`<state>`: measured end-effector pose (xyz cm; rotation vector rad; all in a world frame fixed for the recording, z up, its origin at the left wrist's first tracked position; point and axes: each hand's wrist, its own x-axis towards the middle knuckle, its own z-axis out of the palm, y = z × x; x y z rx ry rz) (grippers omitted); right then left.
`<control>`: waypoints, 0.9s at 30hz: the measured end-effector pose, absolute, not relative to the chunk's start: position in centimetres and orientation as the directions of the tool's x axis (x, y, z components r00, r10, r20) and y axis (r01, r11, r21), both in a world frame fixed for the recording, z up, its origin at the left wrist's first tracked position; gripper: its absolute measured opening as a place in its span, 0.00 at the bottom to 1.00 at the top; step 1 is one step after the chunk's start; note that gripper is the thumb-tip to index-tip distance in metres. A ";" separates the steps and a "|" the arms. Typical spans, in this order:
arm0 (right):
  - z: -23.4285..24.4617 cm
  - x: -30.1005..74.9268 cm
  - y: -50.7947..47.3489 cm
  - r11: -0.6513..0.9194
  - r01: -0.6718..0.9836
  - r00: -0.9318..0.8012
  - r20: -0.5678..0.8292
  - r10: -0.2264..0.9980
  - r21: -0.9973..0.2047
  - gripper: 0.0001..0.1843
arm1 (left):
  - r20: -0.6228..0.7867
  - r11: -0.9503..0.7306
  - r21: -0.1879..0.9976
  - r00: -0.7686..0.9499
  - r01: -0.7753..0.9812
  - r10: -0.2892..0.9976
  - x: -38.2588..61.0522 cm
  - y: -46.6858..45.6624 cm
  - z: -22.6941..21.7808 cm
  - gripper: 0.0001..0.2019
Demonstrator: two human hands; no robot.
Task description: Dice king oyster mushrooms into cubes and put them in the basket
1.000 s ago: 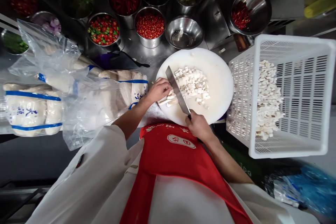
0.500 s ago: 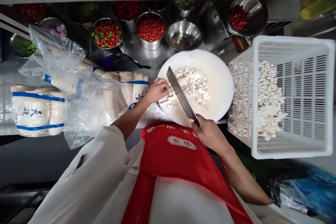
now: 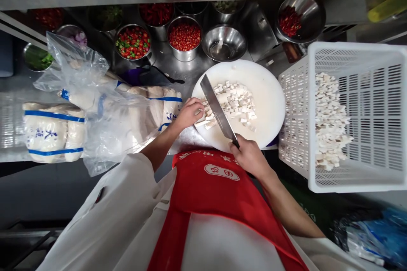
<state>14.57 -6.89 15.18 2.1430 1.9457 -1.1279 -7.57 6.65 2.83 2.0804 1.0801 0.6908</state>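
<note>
A round white cutting board [image 3: 267, 93] lies on the steel counter with a heap of small white cubes [image 3: 237, 101] on it. My right hand [image 3: 249, 156] is closed round the handle of a cleaver [image 3: 216, 108], whose blade slants across the board's left side. My left hand [image 3: 189, 112] has its fingers curled, pressing down white strips [image 3: 206, 123] just left of the blade. A red apron [image 3: 216, 203] over a white coat fills the lower middle.
A white slotted basket [image 3: 375, 114] holding more white cubes stands right of the board. Clear plastic bags [image 3: 95, 106] of white stalks with blue bands lie left. Steel bowls of chopped red and green chilli [image 3: 133, 42] line the back under a shelf.
The cleaver has gone up and down in short strokes beside my left hand, and my right hand has shifted slightly along the board's near edge. The view has drifted a little.
</note>
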 end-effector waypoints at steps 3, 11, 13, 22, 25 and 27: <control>14.8 14.0 -7.2 -0.221 0.884 -0.062 -0.572 0.818 -0.412 0.11 | 0.112 -0.392 0.769 0.497 0.505 0.860 -7.5 6.3 2.4 0.03; 9.9 13.2 -6.5 -0.236 0.867 -0.028 -0.515 0.857 -0.440 0.16 | 0.098 -0.392 0.760 0.505 0.518 0.858 -7.4 5.8 1.8 0.03; 10.3 13.6 -7.0 -0.237 0.848 -0.023 -0.481 0.876 -0.473 0.16 | 0.098 -0.369 0.748 0.457 0.552 0.884 -7.6 4.6 2.5 0.04; 14.4 14.5 -8.5 -0.127 0.869 -0.155 -0.507 0.848 -0.479 0.15 | -0.113 -0.056 0.691 0.185 0.721 0.976 -7.8 -2.3 2.5 0.11; 13.9 14.2 -8.4 -0.068 0.896 -0.202 -0.539 0.818 -0.439 0.14 | -0.122 -0.045 0.703 0.182 0.710 0.976 -7.7 -3.1 1.9 0.09; 13.3 14.0 -8.2 -0.030 0.918 -0.211 -0.553 0.806 -0.395 0.14 | -0.108 -0.038 0.708 0.161 0.706 0.981 -7.8 -3.4 1.9 0.08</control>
